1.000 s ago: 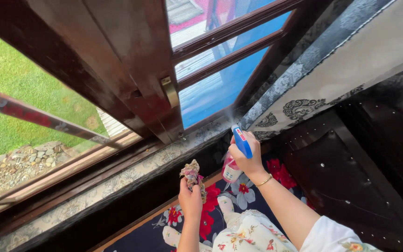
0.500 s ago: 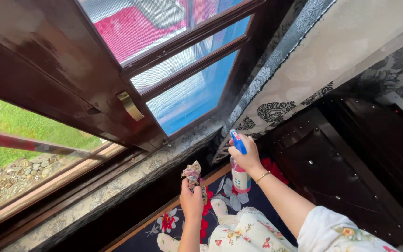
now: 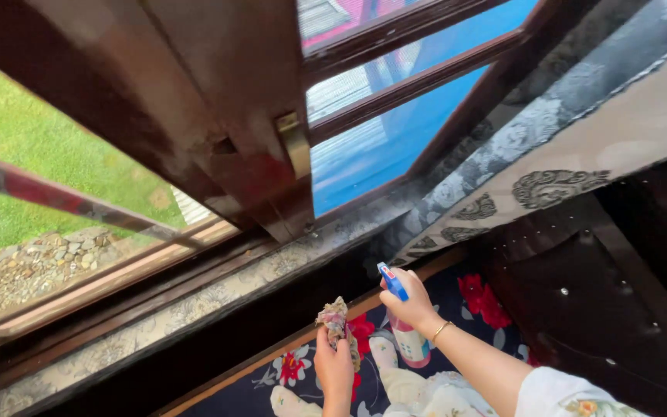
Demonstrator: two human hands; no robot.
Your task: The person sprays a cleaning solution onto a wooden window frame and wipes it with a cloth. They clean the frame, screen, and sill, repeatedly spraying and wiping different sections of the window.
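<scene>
Counted items, head view:
- 2 hands seen: left hand (image 3: pixel 335 369), right hand (image 3: pixel 411 303).
- 1 spray bottle (image 3: pixel 409 340), blue trigger head, pale body with pink band, gripped in right hand.
- 1 crumpled rag (image 3: pixel 336 318), clutched in left hand.
- 1 thin bracelet (image 3: pixel 441 330) worn at right wrist.
- 1 brass latch plate (image 3: pixel 295 144) noted on dark wooden window frame (image 3: pixel 218 100).
- 2 glass panes counted in full: lower pane (image 3: pixel 372 154), upper pane (image 3: pixel 364 81); sliver of 3rd cut off at top edge.
- 1 stone sill (image 3: pixel 194 309).

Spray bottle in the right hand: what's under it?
Under the spray bottle lies a dark floral fabric with red flowers. The right hand covers the bottle's neck, so the part beneath the fingers is hidden.
</scene>
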